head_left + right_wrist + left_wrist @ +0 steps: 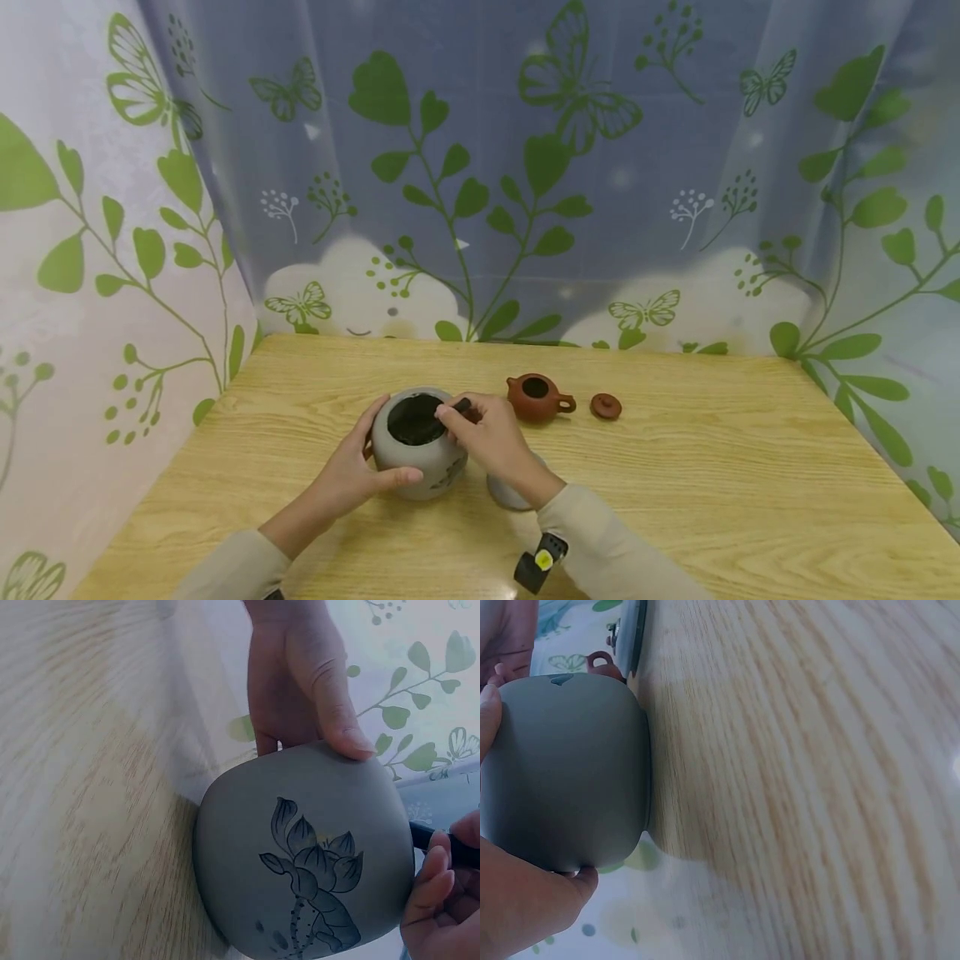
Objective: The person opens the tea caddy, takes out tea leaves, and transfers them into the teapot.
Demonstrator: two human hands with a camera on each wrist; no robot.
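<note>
A round grey jar (416, 477) with a wide dark mouth stands on the wooden table, and a dark lotus is painted on its side in the right wrist view. My left hand (341, 475) grips the jar from the left, its thumb across the front and fingers round the far side. At the jar's right rim, my right hand (487, 433) pinches a slim black handle (424, 837) between thumb and fingers. The handle leads over the rim toward the jar's mouth; its far end is hidden, so I cannot tell what tool it is.
Behind my right hand sits a reddish-brown teapot (542, 408) without its lid, and the small matching lid (606, 407) lies to its right. A grey round lid (504, 493) rests on the table (712, 483), partly under my right wrist. Patterned curtains (480, 250) border the table.
</note>
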